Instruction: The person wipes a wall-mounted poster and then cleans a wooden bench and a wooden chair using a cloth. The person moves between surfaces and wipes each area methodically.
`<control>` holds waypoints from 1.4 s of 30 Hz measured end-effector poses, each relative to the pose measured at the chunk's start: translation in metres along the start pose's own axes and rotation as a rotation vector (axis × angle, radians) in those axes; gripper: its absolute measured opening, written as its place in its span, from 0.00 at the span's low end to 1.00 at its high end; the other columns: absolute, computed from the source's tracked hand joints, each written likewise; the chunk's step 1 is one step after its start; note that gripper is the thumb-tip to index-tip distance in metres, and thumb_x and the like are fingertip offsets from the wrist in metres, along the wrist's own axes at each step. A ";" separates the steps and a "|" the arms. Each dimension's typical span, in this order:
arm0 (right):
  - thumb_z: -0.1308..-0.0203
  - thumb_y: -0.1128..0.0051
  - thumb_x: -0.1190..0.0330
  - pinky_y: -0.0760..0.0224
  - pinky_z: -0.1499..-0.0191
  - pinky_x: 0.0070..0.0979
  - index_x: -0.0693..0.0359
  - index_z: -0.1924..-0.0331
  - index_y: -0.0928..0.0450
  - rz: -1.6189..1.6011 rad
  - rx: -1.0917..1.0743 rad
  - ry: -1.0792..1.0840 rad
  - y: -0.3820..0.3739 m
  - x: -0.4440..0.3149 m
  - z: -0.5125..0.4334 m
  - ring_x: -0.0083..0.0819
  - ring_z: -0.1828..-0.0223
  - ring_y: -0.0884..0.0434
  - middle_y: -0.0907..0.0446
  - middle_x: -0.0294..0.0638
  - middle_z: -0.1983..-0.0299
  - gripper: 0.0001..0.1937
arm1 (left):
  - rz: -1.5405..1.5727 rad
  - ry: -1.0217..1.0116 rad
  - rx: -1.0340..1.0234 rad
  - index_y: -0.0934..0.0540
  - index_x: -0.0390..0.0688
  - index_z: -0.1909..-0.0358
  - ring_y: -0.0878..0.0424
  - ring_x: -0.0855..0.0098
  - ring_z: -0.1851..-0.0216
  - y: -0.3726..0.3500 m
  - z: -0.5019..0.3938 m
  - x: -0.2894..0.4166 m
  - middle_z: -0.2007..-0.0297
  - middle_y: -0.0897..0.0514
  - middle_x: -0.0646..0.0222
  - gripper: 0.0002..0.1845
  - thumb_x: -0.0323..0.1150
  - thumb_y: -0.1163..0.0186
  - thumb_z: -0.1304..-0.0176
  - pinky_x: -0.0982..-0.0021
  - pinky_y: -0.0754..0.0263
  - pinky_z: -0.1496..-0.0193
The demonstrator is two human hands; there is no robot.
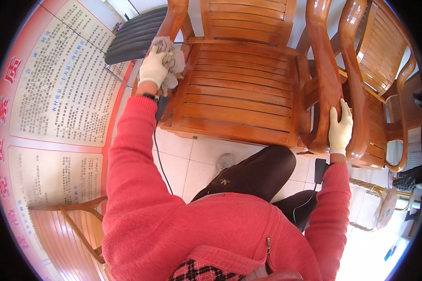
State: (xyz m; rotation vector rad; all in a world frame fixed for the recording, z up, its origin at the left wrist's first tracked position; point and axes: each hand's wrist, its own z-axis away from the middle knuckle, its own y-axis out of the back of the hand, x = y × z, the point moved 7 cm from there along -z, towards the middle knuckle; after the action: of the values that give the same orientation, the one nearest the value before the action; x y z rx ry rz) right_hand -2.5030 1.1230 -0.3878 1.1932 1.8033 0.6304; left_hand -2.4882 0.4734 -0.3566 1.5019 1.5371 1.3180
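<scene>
My left hand (154,67), in a pale glove, grips a crumpled grey cloth (177,63) on the left armrest of a varnished wooden armchair (239,87). Cloth hangs past the inner side of that armrest. On the chair's right armrest (325,77) rests my right hand (340,128), gloved too, with thumb and fingers apart and nothing held. Between the armrests lies the slatted seat, with a slatted backrest (248,19) at its far side.
A second wooden armchair (372,130) stands close on the right. Behind the left armrest is a black padded chair (137,35). A poster with writing (56,87) covers the left wall. Another wooden chair (70,239) is at lower left, a rope-trimmed stool (387,209) at lower right.
</scene>
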 end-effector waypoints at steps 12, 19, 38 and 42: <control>0.30 0.33 0.54 0.33 0.21 0.48 0.60 0.33 0.16 0.077 0.113 0.059 0.008 0.001 0.000 0.56 0.32 0.18 0.16 0.57 0.34 0.27 | 0.276 0.063 0.082 0.16 0.49 0.32 0.33 0.45 0.19 0.033 0.145 -0.039 0.21 0.33 0.45 0.36 0.17 0.26 0.46 0.57 0.34 0.19; 0.30 0.35 0.54 0.25 0.29 0.48 0.58 0.33 0.16 0.134 0.128 0.004 0.017 -0.007 0.004 0.57 0.36 0.16 0.16 0.57 0.35 0.26 | 0.260 0.077 0.107 0.14 0.50 0.35 0.30 0.48 0.21 0.026 0.103 -0.039 0.22 0.31 0.50 0.32 0.23 0.22 0.44 0.57 0.30 0.22; 0.33 0.34 0.58 0.23 0.32 0.48 0.64 0.35 0.16 0.091 0.161 -0.038 0.022 -0.005 0.004 0.58 0.40 0.14 0.14 0.60 0.38 0.26 | 0.910 0.508 0.076 0.30 0.27 0.22 0.19 0.69 0.34 -0.030 -0.039 -0.148 0.32 0.16 0.63 0.43 0.23 0.25 0.38 0.70 0.26 0.31; 0.31 0.35 0.59 0.24 0.31 0.46 0.62 0.33 0.16 0.089 0.137 -0.050 0.023 -0.005 0.004 0.58 0.38 0.15 0.15 0.60 0.36 0.26 | 0.767 0.492 0.120 0.33 0.24 0.21 0.24 0.68 0.28 -0.029 -0.040 -0.163 0.28 0.19 0.60 0.46 0.33 0.23 0.37 0.69 0.33 0.26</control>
State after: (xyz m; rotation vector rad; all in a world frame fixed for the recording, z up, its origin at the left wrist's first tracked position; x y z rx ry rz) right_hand -2.4876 1.1282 -0.3704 1.3754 1.7826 0.5291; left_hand -2.5076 0.3117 -0.4046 2.0656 1.3644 2.1889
